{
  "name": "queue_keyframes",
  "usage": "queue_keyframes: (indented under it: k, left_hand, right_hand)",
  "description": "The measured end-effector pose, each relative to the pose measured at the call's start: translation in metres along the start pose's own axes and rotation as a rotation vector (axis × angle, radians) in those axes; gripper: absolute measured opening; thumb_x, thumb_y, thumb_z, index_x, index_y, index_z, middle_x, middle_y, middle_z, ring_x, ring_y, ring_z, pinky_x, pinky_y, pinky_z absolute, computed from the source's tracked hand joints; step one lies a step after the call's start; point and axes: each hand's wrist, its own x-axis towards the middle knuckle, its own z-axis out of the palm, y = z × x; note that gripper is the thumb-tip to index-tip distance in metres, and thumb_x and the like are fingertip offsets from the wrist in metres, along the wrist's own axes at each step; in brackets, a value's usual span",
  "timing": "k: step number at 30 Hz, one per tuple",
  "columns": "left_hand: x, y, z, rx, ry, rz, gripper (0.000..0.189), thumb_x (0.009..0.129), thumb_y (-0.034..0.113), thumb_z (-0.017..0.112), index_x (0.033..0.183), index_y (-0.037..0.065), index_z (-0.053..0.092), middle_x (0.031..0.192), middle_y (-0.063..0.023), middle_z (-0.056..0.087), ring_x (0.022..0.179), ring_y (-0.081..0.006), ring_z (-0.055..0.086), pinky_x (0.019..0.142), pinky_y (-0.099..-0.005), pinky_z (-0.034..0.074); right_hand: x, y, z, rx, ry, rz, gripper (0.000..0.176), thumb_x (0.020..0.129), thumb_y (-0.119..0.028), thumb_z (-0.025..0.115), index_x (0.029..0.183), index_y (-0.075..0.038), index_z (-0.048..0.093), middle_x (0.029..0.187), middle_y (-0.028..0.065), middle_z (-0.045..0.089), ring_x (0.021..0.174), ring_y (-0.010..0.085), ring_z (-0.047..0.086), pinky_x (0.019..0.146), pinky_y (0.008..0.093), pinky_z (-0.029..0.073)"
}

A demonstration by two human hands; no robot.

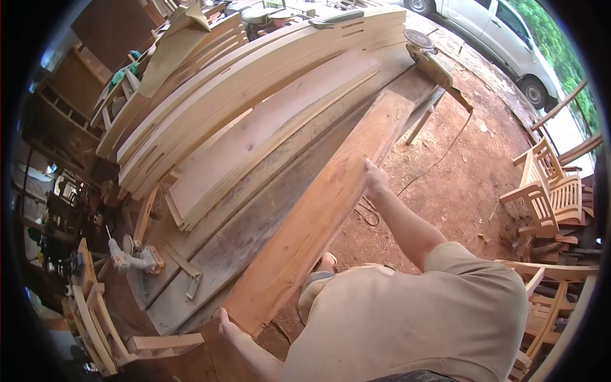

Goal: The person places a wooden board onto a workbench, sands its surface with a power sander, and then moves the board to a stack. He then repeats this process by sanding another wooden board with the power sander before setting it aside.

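A long reddish-brown plank (318, 210) lies slanted across the weathered workbench (235, 248), its far end up near the bench's corner. My right hand (374, 179) grips the plank's right edge about midway along. My left hand (228, 327) holds the near end at its lower corner. Both arms reach out from my beige shirt at the bottom right. One sandalled foot (327, 261) shows on the red dirt under the plank's edge.
Pale curved slotted boards (254, 70) and a wide light plank (267, 127) are stacked on the bench beyond. An angle grinder (431, 62) with its cord sits at the far corner. A power tool (137, 258) and a metal square (191, 275) lie at the left. Wooden chairs (547, 191) stand right, and a white car (503, 38) is parked behind.
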Motion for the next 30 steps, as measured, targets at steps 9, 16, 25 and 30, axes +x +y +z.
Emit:
queue_keyframes:
  k: [9,16,25,30]
  left_hand:
    - [0.105,0.03,0.089,0.1,-0.047,0.03,0.058,0.096,0.036,0.07,0.118,-0.018,0.061,0.135,-0.0226,0.062,0.117,-0.0295,0.065,0.099,-0.0429,0.054]
    - [0.123,0.023,0.208,0.904,-0.053,0.721,0.068,0.103,0.044,0.054,0.1,-0.024,0.063,0.164,-0.0328,0.027,0.147,-0.0481,0.035,0.122,-0.0497,0.03]
    - [0.013,-0.024,0.352,1.536,-0.343,0.929,0.072,0.11,0.05,0.029,0.122,-0.008,0.07,0.171,-0.0269,0.013,0.156,-0.0491,0.015,0.124,-0.0665,0.014]
    - [-0.016,-0.042,0.395,1.488,-0.318,1.031,0.07,0.11,0.048,0.033,0.117,-0.011,0.071,0.17,-0.0289,0.014,0.156,-0.0505,0.014,0.123,-0.0664,0.015]
  right_hand:
    - [-0.022,-0.076,0.04,-1.122,-0.132,0.169,0.054,0.092,-0.048,0.071,0.103,0.005,0.073,0.096,0.0179,0.074,0.095,0.0312,0.071,0.082,0.0464,0.058]
    - [-0.05,-0.08,0.055,-1.819,-0.161,-0.378,0.093,0.095,-0.048,0.064,0.164,-0.003,0.021,0.17,0.0279,0.011,0.157,0.0485,0.012,0.127,0.0571,0.016]
    - [-0.039,-0.057,0.02,-1.803,-0.313,-0.531,0.092,0.096,-0.048,0.061,0.165,-0.004,0.019,0.171,0.0295,0.008,0.157,0.0528,0.008,0.125,0.0669,0.011]
    - [-0.025,-0.07,-0.001,-1.744,-0.56,-0.593,0.087,0.092,-0.034,0.064,0.165,-0.008,0.024,0.171,0.028,0.009,0.155,0.0558,0.014,0.121,0.0707,0.019]
